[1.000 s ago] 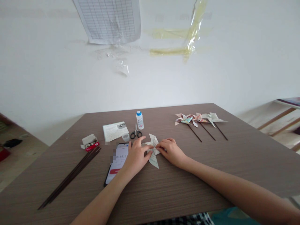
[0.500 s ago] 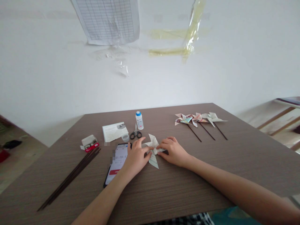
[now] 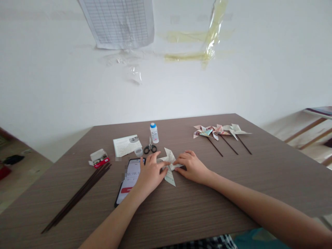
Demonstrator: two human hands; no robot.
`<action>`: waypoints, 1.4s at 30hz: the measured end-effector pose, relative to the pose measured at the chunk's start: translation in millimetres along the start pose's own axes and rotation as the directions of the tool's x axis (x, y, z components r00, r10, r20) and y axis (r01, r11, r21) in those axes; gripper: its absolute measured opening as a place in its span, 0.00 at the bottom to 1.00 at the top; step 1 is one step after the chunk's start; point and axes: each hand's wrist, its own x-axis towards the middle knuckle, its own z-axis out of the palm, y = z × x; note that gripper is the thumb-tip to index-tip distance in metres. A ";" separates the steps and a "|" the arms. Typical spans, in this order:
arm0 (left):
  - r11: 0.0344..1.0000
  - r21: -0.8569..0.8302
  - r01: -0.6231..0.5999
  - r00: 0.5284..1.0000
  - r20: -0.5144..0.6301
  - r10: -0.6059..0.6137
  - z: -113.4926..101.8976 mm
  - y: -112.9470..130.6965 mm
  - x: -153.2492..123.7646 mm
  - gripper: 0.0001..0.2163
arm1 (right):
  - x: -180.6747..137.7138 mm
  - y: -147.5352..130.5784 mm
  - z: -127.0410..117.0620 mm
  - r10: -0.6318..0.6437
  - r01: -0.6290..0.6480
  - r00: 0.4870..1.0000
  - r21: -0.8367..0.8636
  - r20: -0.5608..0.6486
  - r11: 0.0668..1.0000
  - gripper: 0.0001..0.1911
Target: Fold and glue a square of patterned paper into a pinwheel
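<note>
A paper pinwheel [image 3: 169, 178] of printed paper lies on the table between my hands, its pointed blades spread around a folded centre. My left hand [image 3: 153, 170] pinches it from the left, thumb and fingertips close to the centre. From the other side my right hand [image 3: 192, 167] grips the right blade, fingers bent and thumb underneath. Both hands partly cover the blades. Under my left wrist lies a phone [image 3: 129, 181] with a running timer on its screen.
Scissors [image 3: 150, 148], a glue bottle [image 3: 154, 133], a small clear cup [image 3: 138, 151] and a paper stack [image 3: 126, 145] stand beyond my left hand. Dark sticks [image 3: 77, 197] lie left by a small red-white box [image 3: 100, 159]. Three finished pinwheels on sticks [image 3: 215, 147] lie at the back right.
Hardly anything differs. Both hands keep their hold at the pinwheel's centre, with only a tiny shift of the fingers.
</note>
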 end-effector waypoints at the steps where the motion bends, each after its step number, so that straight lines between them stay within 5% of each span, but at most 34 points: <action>1: 1.000 0.006 0.010 1.000 0.003 -0.010 0.1 0.1 0.0 0.14 | 0.0 0.7 0.6 -0.003 0.003 1.000 0.001 -0.002 1.000 0.08; 19: 0.994 0.030 -0.107 0.993 -0.045 0.109 7.7 -6.9 2.2 0.13 | -1.1 4.4 2.2 -0.037 0.038 0.999 0.013 -0.035 0.999 0.07; 30: 0.992 -0.095 -0.087 0.995 -0.055 0.082 14.3 -12.2 6.8 0.13 | -1.0 2.2 -1.7 -0.016 0.016 1.000 0.025 -0.003 1.000 0.08; 42: 0.999 -0.031 -0.023 1.000 -0.014 0.022 5.9 -6.1 2.5 0.13 | -2.4 5.4 0.0 -0.045 0.045 0.999 -0.003 -0.021 0.999 0.08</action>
